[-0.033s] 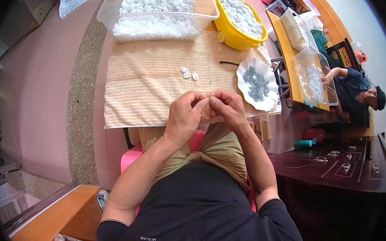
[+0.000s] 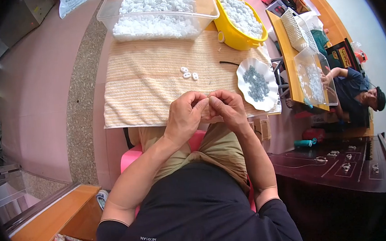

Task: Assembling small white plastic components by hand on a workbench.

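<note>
Right here at the near edge of the striped towel (image 2: 145, 85), the left hand (image 2: 183, 116) and the right hand (image 2: 231, 112) are meeting, thumbs and forefingers pressing together tip to tip. Something small may be sitting in that pinch, but the fingers are covering it; I can't tell what.

Just beyond the hands, three white two-holed pieces (image 2: 186, 75) are lying loose in a little cluster. As I'm judging it, the work is sitting at an early point: whether any of those three are finished I can't say, while the clear plastic bin (image 2: 205, 20) and the yellow tub (image 2: 236, 42) are holding heaps of white pieces. The scalloped white dish (image 2: 243, 89) is still carrying plenty of small grey-blue pieces (image 2: 257, 84), near the right hand, and a thin black strip (image 2: 229, 63) is lying beside it.

Against the earlier frame, hardly anything is changing: the hands are keeping the same place and pinch, and the three white pieces are staying put.
</note>
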Available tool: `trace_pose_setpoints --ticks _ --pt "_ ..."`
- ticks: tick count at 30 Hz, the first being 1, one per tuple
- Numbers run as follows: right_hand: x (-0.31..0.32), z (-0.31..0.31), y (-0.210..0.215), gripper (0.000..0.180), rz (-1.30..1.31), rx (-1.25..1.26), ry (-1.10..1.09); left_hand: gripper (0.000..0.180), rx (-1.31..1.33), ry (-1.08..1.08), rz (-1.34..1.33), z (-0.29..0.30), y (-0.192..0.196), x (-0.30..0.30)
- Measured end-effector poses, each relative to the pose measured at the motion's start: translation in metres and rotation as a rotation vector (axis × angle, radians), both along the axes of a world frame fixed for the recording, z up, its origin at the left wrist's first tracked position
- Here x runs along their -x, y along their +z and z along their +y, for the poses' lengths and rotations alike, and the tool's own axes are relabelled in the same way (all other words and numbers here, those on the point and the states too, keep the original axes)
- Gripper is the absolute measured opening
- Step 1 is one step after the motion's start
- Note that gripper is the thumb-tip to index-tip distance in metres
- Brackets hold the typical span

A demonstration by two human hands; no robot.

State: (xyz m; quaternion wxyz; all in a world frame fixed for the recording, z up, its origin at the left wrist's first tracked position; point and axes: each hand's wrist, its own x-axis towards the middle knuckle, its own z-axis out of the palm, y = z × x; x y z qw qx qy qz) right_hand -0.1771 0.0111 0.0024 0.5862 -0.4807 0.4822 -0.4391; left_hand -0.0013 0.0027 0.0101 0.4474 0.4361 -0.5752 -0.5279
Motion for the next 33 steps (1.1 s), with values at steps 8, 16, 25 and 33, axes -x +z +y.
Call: trace_pose_setpoints --ticks 8,16,25,33 --pt "-0.001 0.001 0.001 0.016 -0.014 -0.001 -0.005 0.016 0.109 0.029 -0.064 0.0 -0.004 0.0" --pt "-0.003 0.002 0.008 0.016 -0.013 -0.028 0.002 0.018 0.096 0.029 -0.06 0.001 -0.004 0.001" --pt "-0.008 0.004 0.009 0.013 -0.006 0.0 -0.01 0.02 0.052 0.008 -0.014 0.0 -0.007 0.0" --pt "-0.005 0.0 -0.004 0.007 0.446 0.334 -0.039 0.02 -0.004 0.012 0.038 -0.004 -0.012 0.001"
